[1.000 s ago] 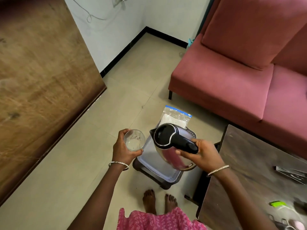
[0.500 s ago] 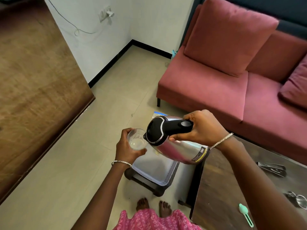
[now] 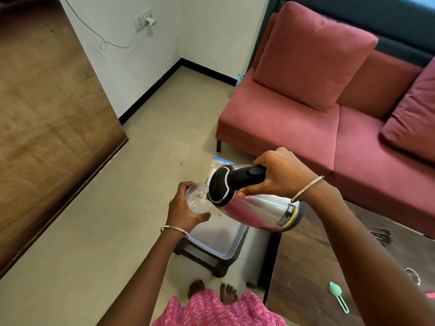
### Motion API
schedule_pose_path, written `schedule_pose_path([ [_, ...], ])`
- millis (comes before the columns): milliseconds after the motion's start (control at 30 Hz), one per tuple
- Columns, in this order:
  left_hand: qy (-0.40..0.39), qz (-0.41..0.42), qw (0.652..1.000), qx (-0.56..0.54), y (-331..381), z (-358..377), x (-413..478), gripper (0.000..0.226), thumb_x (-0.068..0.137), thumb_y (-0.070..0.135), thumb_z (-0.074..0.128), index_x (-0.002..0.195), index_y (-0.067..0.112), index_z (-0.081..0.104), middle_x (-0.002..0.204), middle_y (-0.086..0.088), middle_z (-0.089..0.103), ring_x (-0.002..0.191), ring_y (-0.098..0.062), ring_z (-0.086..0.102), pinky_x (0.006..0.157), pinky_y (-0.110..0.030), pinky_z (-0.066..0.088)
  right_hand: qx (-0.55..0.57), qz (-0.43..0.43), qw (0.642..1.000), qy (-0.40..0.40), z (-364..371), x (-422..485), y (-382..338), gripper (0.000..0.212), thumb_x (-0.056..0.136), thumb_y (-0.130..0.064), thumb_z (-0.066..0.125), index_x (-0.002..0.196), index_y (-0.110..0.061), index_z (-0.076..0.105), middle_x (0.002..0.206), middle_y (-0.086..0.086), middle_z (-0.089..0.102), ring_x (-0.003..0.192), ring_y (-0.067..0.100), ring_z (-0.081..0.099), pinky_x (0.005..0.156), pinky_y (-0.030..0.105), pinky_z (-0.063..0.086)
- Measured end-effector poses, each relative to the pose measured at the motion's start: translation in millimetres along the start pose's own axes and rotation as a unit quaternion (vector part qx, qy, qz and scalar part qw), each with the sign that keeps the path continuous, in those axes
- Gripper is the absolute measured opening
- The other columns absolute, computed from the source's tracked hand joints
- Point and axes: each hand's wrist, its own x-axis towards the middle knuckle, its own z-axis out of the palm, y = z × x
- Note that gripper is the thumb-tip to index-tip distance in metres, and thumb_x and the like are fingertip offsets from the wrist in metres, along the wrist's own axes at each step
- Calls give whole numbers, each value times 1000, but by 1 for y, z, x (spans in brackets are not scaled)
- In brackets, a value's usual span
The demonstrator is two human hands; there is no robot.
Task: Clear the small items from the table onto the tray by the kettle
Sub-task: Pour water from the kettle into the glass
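Right hand point(image 3: 280, 175) gripping tilted kettle point(image 3: 256, 208), label point(image 3: 286, 214) print unreadable, perhaps a rating sticker, left hand point(image 3: 186, 208) clasping glass point(image 3: 196, 200) over tray point(image 3: 219, 238)

This is a home, most likely a living room. A long red fabric sofa point(image 3: 329, 118) with loose red back cushions point(image 3: 313, 55) stands against the far wall. The floor is pale beige tile point(image 3: 122, 208) edged by a black skirting strip point(image 3: 150, 90) under white painted walls. A white wall socket plate point(image 3: 142, 20) with a thin cable trailing from it sits on the wall. A dark wooden table point(image 3: 313, 274) stands near the sofa, and bare feet point(image 3: 211, 291) show on the tile.
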Motion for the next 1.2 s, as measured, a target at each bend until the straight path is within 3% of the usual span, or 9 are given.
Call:
schedule_pose_path([
  [133, 2, 8, 1000, 6, 2, -1, -2, 85, 46, 14, 93, 116, 25, 47, 106, 18, 58, 87, 0, 57, 67, 3, 42, 4, 2, 1000, -5, -1, -2, 2, 66, 55, -75, 75, 57, -12, 55, 46, 0, 41, 48, 22, 36, 51, 37, 41],
  [300, 10, 15, 1000, 5, 2, 0, -4, 85, 45, 14, 93, 116, 25, 47, 106, 18, 58, 89, -3, 58, 68, 3, 42, 14, -4, 1000, 7, -2, -5, 6, 63, 56, -72, 77, 52, -16, 48, 43, 0, 39, 46, 20, 33, 48, 33, 34],
  [467, 9, 15, 1000, 5, 5, 1, -3, 84, 45, 14, 93, 114, 25, 47, 104, 31, 54, 89, 11, 56, 67, 3, 42, 16, -2, 1000, 10, -1, -5, 9, 63, 55, -74, 75, 48, -21, 43, 42, 0, 38, 44, 17, 32, 47, 31, 32],
  [733, 13, 12, 1000, 3, 8, 4, -2, 84, 44, 13, 93, 112, 29, 45, 103, 31, 55, 92, 20, 55, 66, 2, 43, 21, 3, 1000, 7, -2, -7, 15, 65, 54, -75, 76, 49, -19, 44, 43, 1, 37, 45, 19, 30, 47, 32, 31],
  [900, 15, 14, 1000, 3, 7, 5, -2, 85, 44, 14, 93, 112, 32, 45, 104, 31, 55, 93, 20, 55, 67, 3, 42, 28, 1, 1000, 9, -2, -10, 19, 68, 54, -75, 75, 57, -10, 55, 45, 3, 38, 50, 24, 31, 48, 37, 37],
  [1200, 17, 22, 1000, 7, 7, 8, 0, 87, 44, 18, 94, 116, 26, 46, 107, 18, 57, 92, 8, 56, 67, 4, 41, 27, -7, 999, 21, -5, -13, 22, 68, 54, -74, 75, 57, -9, 58, 45, 4, 37, 51, 26, 31, 49, 39, 38],
])
